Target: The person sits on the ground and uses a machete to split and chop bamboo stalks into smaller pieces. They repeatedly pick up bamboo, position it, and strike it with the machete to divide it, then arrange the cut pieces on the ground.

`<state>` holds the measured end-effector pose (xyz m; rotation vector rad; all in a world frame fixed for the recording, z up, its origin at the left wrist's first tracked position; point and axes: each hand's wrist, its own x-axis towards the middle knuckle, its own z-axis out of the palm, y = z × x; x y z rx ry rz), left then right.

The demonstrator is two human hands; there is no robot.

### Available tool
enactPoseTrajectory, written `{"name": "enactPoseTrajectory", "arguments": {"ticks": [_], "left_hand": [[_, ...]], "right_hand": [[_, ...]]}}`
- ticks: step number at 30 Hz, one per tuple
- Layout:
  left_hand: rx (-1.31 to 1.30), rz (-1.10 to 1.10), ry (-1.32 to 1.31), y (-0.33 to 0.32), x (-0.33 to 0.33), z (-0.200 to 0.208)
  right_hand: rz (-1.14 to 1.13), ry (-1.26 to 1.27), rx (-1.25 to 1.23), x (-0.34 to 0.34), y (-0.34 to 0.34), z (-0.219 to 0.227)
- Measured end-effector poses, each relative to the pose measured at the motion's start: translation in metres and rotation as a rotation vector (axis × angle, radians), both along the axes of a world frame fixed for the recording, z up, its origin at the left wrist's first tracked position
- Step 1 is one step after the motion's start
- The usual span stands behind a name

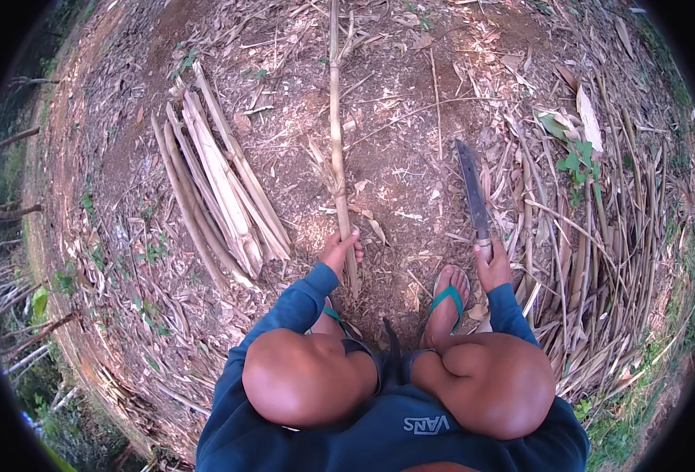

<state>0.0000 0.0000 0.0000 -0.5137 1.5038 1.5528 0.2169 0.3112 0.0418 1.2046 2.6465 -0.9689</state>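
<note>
My left hand point(341, 253) is closed round the lower part of a long, pale bamboo stalk point(335, 134). The stalk runs away from me up the middle of the view, with short side-branch stubs at its joints and its near end just below my fist. In my right hand point(492, 266) is a machete point(471, 185), gripped by its handle, its dark broad blade pointing away from me and a little left. Blade and stalk are apart.
At the left lies a bundle of split, pale bamboo pieces point(220, 169). A large heap of thin stalks point(583, 259) spreads on the right, a green-leaved plant point(579, 161) among it. My feet in green-strapped flip-flops point(448, 299) stand close to the stalk's near end. Dry leaves litter the ground.
</note>
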Motion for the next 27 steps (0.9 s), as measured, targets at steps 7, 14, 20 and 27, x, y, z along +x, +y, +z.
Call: {"name": "enactPoseTrajectory", "arguments": {"ticks": [7, 14, 20, 27], "left_hand": [[-0.150, 0.019, 0.188, 0.005, -0.005, 0.033], [0.246, -0.006, 0.085, -0.005, -0.027, 0.078], [-0.405, -0.143, 0.662, -0.017, -0.050, 0.062], [-0.662, -0.319, 0.945, -0.013, -0.066, 0.041]], "right_hand": [[-0.092, 0.100, -0.159, -0.021, -0.031, 0.021], [0.054, 0.061, 0.134, 0.006, -0.004, -0.026], [-0.069, 0.052, -0.064, -0.009, -0.009, -0.009], [-0.264, 0.136, -0.280, -0.020, -0.025, 0.013]]}}
